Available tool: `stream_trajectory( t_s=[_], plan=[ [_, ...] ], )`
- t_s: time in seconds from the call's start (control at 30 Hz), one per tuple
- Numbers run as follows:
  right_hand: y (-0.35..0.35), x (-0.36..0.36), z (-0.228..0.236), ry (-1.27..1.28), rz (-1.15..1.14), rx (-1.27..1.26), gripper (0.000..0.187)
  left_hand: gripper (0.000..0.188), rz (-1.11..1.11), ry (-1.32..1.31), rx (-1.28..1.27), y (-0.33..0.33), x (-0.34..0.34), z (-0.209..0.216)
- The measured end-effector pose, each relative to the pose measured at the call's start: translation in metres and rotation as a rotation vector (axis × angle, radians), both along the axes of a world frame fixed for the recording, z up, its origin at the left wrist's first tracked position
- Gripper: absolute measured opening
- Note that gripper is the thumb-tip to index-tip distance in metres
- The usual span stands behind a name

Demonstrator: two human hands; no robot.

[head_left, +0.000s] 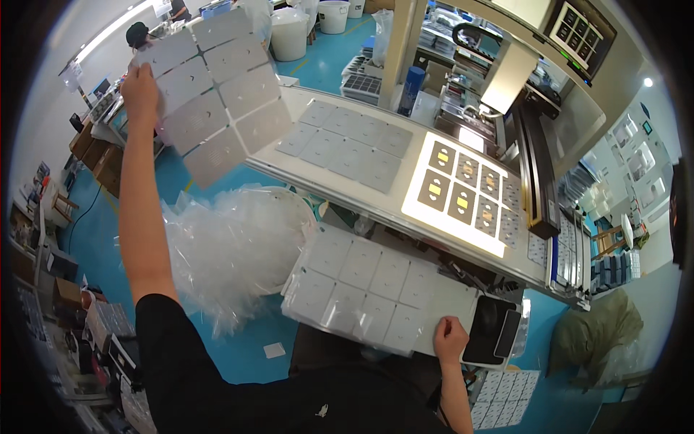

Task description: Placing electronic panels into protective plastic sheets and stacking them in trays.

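My left hand [141, 90] is raised at the upper left, pinching the edge of a thin pale grey sheet [217, 94]. The sheet hangs tilted in the air; bright slots divide it into several rectangular panels with small marks. My right hand [450, 340] rests as a loose fist on a white side table, with nothing visible in it. Left of that fist lies a stack of similar panel sheets [358, 282] under clear film. Another grey panel sheet [347, 145] lies flat on the long white machine bed [289, 163].
A lit panel [463, 195] under the machine's gantry [531, 166] shows dark cards with yellow patches. A bin [285, 217] overflows with clear plastic film. A phone [507, 334] lies on a black tray right of my right hand. A person [137, 35] is in the background.
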State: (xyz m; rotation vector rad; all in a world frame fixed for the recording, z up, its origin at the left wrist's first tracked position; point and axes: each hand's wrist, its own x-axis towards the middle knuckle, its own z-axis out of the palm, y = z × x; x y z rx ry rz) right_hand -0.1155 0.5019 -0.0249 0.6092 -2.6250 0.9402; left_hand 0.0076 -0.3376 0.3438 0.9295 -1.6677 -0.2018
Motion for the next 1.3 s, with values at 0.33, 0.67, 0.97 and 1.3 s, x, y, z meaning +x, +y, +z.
stream_trajectory(
  t_s=[0.33, 0.67, 0.97, 1.3],
  plan=[
    [-0.005, 0.006, 0.01, -0.044, -0.065, 0.15, 0.009, 0.045, -0.15, 0.665, 0.999, -0.18, -0.082, -0.291],
    [-0.015, 0.0, 0.005, -0.057, -0.044, 0.178, 0.013, 0.042, -0.266, 0.95, 0.903, -0.247, -0.077, -0.312],
    [-0.017, -0.004, 0.004, -0.06, -0.051, 0.193, 0.013, 0.04, -0.275, 0.86, 0.89, -0.23, -0.105, -0.298],
    [-0.017, -0.003, 0.004, -0.045, -0.038, 0.171, 0.012, 0.03, -0.043, 0.564, 0.908, -0.22, -0.086, -0.273]
  ],
)
